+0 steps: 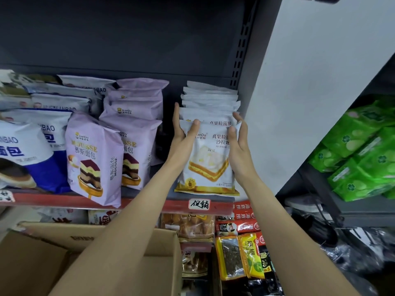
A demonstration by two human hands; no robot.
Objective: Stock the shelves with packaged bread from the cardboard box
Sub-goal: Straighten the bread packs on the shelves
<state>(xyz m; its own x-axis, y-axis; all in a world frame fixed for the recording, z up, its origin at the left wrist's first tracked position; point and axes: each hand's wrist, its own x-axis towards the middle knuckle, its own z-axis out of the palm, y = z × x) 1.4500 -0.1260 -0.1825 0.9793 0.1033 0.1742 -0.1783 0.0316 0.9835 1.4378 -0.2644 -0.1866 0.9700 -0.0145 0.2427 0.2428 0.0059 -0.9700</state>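
At centre frame, two hands steady a white bread packet (206,159) on the shelf (149,202).

Left hand (181,135) and right hand (239,142) each grip a side, thumbs across its front. Placing step; next, likely release and reach to the cardboard box (162,253), lower left.

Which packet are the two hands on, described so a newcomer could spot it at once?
Start at the dark shelf with the red front strip, then go to its right end by the white panel. The front packet of the white row there is held between the left hand and right hand. Unlike the purple cake packets on its left, it is white and shows a sandwich slice.
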